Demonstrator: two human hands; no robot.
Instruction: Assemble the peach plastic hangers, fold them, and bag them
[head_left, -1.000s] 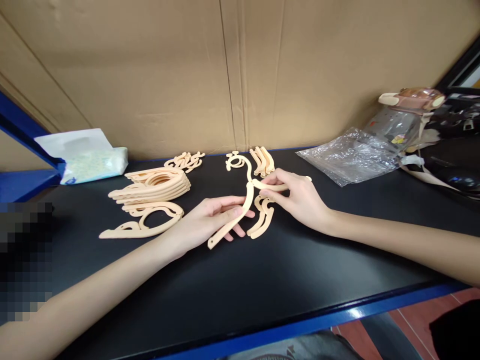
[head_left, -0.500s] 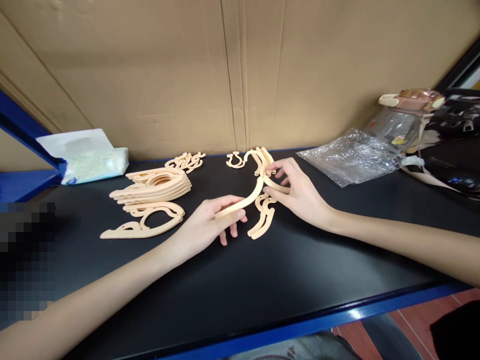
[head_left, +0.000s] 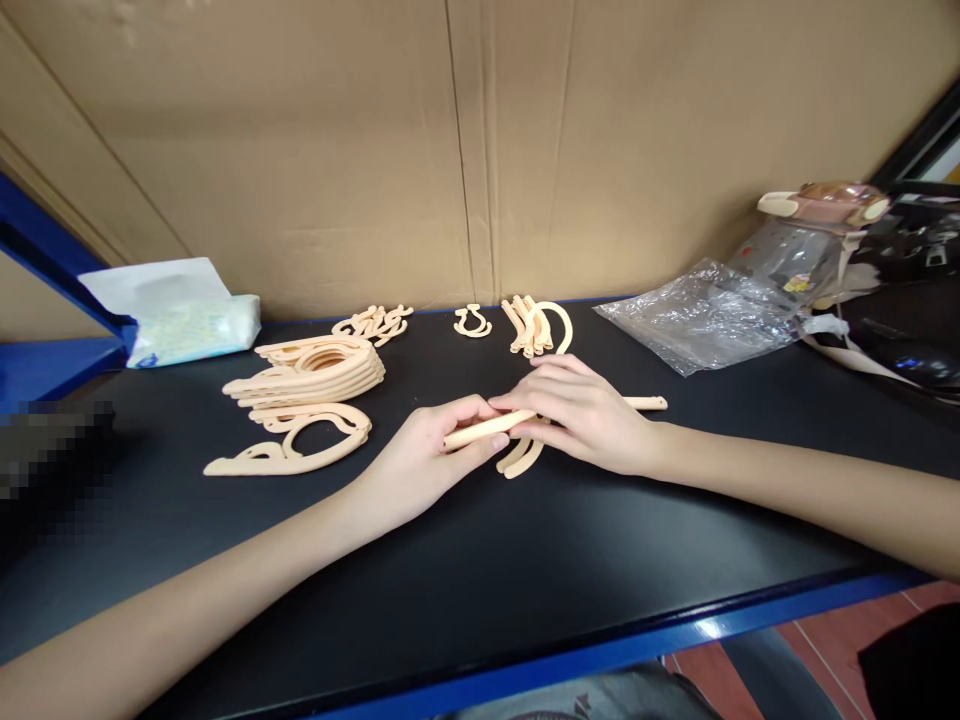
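Observation:
A cream folding clothes hanger (head_left: 484,432) is between my two hands, its arms spread out to the sides and its curved hook (head_left: 566,325) pointing up and away. My left hand (head_left: 420,455) pinches the left arm of the hanger between thumb and fingers. Over the hanger's middle, my right hand (head_left: 589,412) is closed round it and hides the joint; the tip of the right arm sticks out past the hand. Loose hanger arms (head_left: 521,460) lie partly hidden beneath my right hand.
Folded hangers (head_left: 307,375) are stacked on the left of the black table (head_left: 450,580). Behind lie loose hooks (head_left: 375,322), more hooks (head_left: 472,322) and several hanger arms (head_left: 525,325). A tissue pack (head_left: 195,325) stands left; a plastic bag (head_left: 697,310) and a bottle (head_left: 795,250) are right.
The hanger's arms have swung wider, nearly into one line, and its hook has turned over to the right. My right hand has come closer to my left and now covers the joint.

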